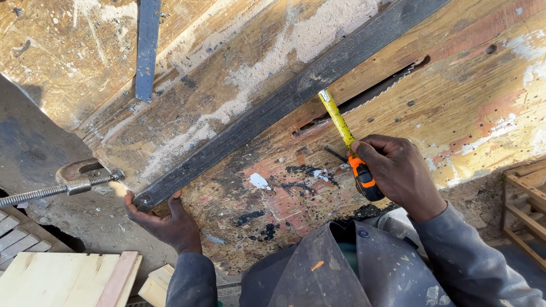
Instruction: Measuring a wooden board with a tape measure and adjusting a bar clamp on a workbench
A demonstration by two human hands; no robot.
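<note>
Now my right hand [398, 173] grips an orange tape measure [364, 179], its yellow blade [336, 118] reaching up to the dark rail [284, 102] across the scarred worktop [472, 96]; my left hand [165, 219] clasps the rail's near end at the worktop's edge.

tape measure [341, 129] on table [466, 108], right of rail [284, 99]

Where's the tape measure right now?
Head view, right of centre: the tape measure is in the right hand, its yellow blade reaching up to the dark bar.
</note>
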